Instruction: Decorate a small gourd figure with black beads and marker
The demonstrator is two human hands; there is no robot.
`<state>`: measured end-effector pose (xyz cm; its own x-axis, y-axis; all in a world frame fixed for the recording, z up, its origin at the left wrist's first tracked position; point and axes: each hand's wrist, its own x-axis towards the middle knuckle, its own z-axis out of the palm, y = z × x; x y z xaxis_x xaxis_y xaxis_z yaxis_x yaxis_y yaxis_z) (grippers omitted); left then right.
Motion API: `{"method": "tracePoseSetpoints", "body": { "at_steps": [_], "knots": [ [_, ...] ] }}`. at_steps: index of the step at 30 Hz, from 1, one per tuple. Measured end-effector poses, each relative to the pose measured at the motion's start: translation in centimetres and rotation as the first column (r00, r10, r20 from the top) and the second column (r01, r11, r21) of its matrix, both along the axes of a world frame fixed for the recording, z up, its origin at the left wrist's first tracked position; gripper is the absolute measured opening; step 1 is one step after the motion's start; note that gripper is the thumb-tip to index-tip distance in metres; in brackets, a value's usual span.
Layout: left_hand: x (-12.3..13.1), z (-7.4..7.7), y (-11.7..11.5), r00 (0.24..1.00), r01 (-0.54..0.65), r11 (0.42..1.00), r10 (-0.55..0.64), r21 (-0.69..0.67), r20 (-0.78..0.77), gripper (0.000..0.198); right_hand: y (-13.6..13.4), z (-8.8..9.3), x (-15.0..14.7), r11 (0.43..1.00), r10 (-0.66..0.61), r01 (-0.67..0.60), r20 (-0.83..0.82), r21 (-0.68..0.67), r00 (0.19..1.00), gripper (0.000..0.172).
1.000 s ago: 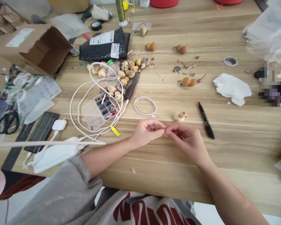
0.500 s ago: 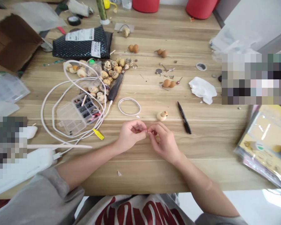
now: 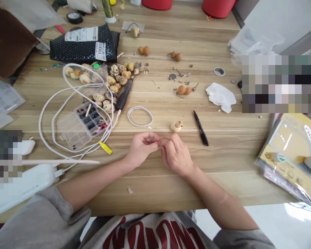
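Observation:
My left hand (image 3: 143,148) and my right hand (image 3: 175,152) meet fingertip to fingertip above the near middle of the table. Both are pinched closed, and whatever lies between the fingertips is too small to make out. Just beyond my right hand sits a small pale gourd figure (image 3: 176,126) with a tan top and a dark dot on it. To its right lies a black marker pen (image 3: 200,128). A white ring-shaped loop (image 3: 140,116) rests beyond my left hand.
A divided plastic box (image 3: 92,119) with small parts lies left, under a looped white cable (image 3: 43,107). Small decorated gourds (image 3: 121,80) are heaped beside a dark rotary tool (image 3: 124,93). Brown gourds (image 3: 184,90), metal bits and crumpled white tissue (image 3: 221,97) lie farther back.
My right hand has turned over so that its back shows more, with its fingers drawn in at my left fingertips. The whole view has shifted slightly.

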<state>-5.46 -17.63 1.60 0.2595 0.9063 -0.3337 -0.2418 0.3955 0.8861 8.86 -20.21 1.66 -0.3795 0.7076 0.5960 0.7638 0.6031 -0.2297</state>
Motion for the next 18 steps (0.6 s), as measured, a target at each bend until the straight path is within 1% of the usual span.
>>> {"method": "tracePoseSetpoints", "body": {
  "at_steps": [3, 6, 12, 18],
  "knots": [
    [-0.03, -0.11, -0.11, 0.999, -0.006, 0.999, 0.008, -0.045, 0.050, 0.016, 0.09, -0.19, 0.07, 0.998, 0.014, -0.015, 0.014, 0.055, 1.000, 0.014],
    [-0.07, -0.13, -0.22, 0.997, 0.003, 0.998, 0.002, -0.061, 0.075, 0.017, 0.10, -0.53, 0.16, 0.996, 0.040, -0.040, 0.001, 0.083, 0.999, 0.015],
    [-0.10, -0.27, -0.29, 0.996, 0.042, 0.999, -0.042, 0.008, 0.073, 0.019, 0.01, -0.99, 0.20, 0.992, 0.085, -0.077, -0.077, 0.100, 0.993, 0.020],
    [0.04, 0.23, -0.25, 0.998, 0.058, 0.997, -0.060, 0.048, 0.023, 0.022, 0.08, -0.86, 0.01, 0.990, 0.116, -0.102, -0.150, 0.096, 0.982, 0.021]
  ]
}}
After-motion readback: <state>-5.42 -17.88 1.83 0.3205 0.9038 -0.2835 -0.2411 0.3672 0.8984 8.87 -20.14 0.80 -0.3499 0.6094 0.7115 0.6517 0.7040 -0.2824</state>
